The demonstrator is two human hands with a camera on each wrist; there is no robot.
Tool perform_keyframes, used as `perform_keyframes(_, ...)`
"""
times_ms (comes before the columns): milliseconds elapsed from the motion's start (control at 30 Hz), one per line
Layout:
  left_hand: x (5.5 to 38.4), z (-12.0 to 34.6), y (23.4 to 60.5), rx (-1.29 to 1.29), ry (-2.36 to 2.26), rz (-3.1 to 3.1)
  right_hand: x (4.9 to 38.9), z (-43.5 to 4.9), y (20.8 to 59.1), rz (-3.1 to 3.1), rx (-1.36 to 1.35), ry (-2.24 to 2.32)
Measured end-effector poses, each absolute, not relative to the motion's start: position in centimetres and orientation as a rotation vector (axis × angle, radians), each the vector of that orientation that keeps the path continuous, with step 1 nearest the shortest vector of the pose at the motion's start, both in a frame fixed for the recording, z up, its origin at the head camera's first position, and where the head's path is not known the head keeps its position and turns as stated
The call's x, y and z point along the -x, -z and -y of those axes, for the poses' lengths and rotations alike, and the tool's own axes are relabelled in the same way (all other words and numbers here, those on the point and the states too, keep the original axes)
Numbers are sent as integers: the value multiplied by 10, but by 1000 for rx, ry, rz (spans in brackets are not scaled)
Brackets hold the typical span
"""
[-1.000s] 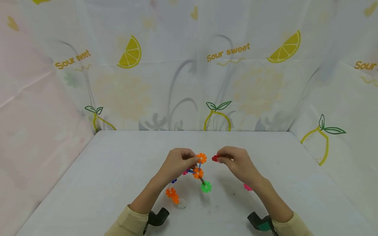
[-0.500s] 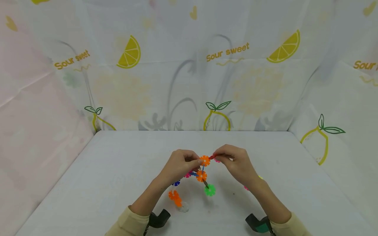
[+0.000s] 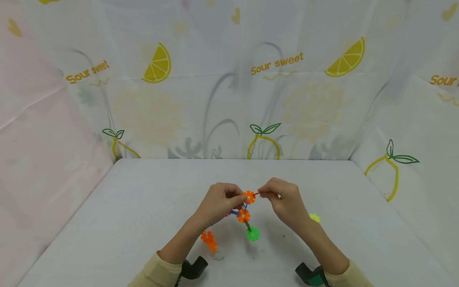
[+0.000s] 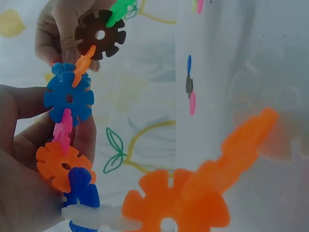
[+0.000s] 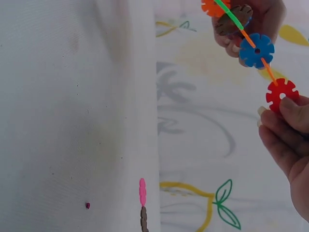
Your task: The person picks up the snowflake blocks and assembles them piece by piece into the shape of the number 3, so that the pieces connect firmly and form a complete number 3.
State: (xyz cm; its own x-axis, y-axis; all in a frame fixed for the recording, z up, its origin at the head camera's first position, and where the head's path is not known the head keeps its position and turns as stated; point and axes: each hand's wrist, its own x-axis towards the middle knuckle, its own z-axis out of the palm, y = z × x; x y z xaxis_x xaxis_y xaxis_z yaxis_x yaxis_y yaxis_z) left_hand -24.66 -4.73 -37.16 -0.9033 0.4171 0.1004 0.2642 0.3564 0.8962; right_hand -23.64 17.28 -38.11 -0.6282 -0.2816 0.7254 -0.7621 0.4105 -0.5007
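My left hand (image 3: 220, 203) grips a chain of slotted plastic snowflake discs near its upper end. In the head view an orange disc (image 3: 249, 197) tops the chain, with another orange disc (image 3: 243, 215) and a green disc (image 3: 252, 234) below. My right hand (image 3: 285, 201) pinches a red disc (image 5: 282, 92), edge-on in the head view and meeting the top orange disc. Blue (image 4: 69, 99), brown (image 4: 100, 34), pink (image 4: 62, 133) and dark blue (image 4: 84, 193) discs show in the left wrist view. A clear disc (image 3: 218, 254) hangs at the lower end.
A yellow-green disc (image 3: 314, 218) shows beside my right forearm. Pink and brown discs (image 5: 143, 193) appear edge-on in the right wrist view. Black wrist camera mounts (image 3: 193, 268) sit under both forearms. A lemon-print cloth (image 3: 215, 99) stands behind the white table (image 3: 161, 179).
My right hand has brought the red disc left against the top orange disc and turned it edge-on. My left hand and the chain have shifted slightly right and down.
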Motion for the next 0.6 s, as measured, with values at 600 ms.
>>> perform_keyframes(600, 244, 43, 373, -629, -1555, -2512, 236, -169, 385, 2078, -924, -1083)
